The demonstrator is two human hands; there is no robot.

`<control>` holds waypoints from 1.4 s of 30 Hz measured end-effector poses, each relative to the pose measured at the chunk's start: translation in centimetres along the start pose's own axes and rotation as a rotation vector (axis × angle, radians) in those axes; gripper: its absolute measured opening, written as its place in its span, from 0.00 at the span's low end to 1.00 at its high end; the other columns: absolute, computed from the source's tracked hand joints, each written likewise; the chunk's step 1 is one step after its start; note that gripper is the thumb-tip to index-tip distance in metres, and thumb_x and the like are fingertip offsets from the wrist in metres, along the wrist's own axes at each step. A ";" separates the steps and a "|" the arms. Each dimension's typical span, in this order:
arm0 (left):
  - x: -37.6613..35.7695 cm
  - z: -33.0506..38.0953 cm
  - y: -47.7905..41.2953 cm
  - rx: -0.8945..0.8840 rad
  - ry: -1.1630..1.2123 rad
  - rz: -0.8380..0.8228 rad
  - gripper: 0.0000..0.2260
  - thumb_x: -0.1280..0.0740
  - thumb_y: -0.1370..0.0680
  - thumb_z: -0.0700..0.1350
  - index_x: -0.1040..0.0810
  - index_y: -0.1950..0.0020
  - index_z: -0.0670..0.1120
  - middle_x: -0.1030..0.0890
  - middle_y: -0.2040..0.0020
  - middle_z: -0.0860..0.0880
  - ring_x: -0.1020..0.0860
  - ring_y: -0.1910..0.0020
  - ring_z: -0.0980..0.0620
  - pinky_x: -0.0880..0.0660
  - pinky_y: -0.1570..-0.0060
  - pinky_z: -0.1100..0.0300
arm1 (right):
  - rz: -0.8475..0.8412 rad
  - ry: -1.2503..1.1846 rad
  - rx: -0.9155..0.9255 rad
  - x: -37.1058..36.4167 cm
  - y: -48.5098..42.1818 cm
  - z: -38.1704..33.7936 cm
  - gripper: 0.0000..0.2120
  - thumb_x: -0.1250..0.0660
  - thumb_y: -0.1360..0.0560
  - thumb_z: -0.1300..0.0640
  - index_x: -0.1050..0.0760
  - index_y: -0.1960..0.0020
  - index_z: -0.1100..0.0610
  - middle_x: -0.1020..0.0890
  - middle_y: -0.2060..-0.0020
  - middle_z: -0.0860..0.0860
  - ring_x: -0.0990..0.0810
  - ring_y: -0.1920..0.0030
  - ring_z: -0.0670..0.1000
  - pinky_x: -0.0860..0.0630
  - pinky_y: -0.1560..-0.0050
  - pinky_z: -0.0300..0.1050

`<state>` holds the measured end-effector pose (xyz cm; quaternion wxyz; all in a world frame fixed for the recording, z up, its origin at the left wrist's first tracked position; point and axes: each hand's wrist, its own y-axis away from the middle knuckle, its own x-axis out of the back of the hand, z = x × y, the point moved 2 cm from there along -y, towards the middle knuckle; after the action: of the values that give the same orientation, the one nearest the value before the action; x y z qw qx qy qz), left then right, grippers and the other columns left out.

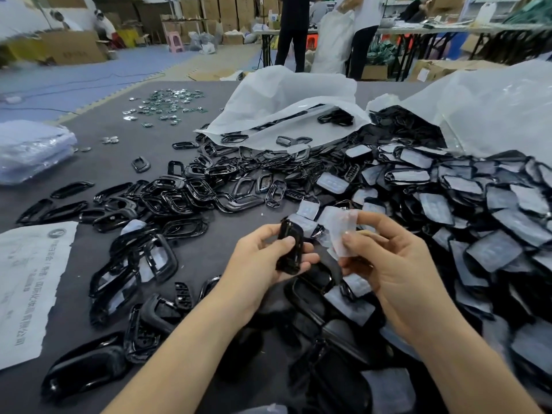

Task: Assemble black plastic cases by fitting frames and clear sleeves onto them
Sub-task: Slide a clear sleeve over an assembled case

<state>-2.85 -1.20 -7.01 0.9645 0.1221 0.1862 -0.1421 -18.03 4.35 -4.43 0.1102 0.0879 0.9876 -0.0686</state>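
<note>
My left hand grips a small black plastic case, held upright between thumb and fingers above the table. Just to its right, my right hand pinches a clear sleeve between thumb and forefinger; sleeve and case are a short gap apart. Loose black frames lie heaped across the middle of the grey table. A large pile of cases in clear sleeves fills the right side.
White plastic bags spill black parts at the back. Shiny metal badges are scattered far left. A printed paper sheet lies at the left edge, a wrapped bundle beyond it. People stand by tables behind.
</note>
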 end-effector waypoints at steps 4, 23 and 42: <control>-0.1 0.0 0.2 0.011 -0.037 0.002 0.08 0.42 0.20 0.31 0.25 0.46 0.38 0.16 0.61 0.39 0.15 0.63 0.45 0.21 0.66 0.62 | 0.018 -0.009 0.011 -0.2 0.0 0.0 0.16 0.35 0.26 0.68 0.17 0.63 0.50 0.20 0.73 0.50 0.23 0.72 0.49 0.25 0.70 0.38; 0.0 0.0 0.3 -0.009 -0.102 -0.008 0.09 0.41 0.20 0.31 0.25 0.44 0.39 0.15 0.60 0.41 0.15 0.60 0.45 0.20 0.64 0.61 | 0.053 -0.059 -0.022 0.2 0.3 0.1 0.04 0.31 0.32 0.55 0.22 0.64 0.53 0.21 0.69 0.51 0.22 0.68 0.49 0.23 0.66 0.39; -0.9 -0.2 0.8 -0.140 -0.209 -0.102 0.12 0.41 0.20 0.31 0.23 0.47 0.45 0.15 0.61 0.49 0.15 0.62 0.51 0.19 0.61 0.61 | 0.057 0.087 0.079 0.1 0.2 0.0 0.03 0.30 0.33 0.57 0.22 0.65 0.53 0.22 0.66 0.56 0.27 0.66 0.51 0.27 0.63 0.39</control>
<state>-3.44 -0.22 -6.68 0.9763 0.0294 0.1002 -0.1897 -18.06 4.57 -4.52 0.0656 0.1233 0.9851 -0.1006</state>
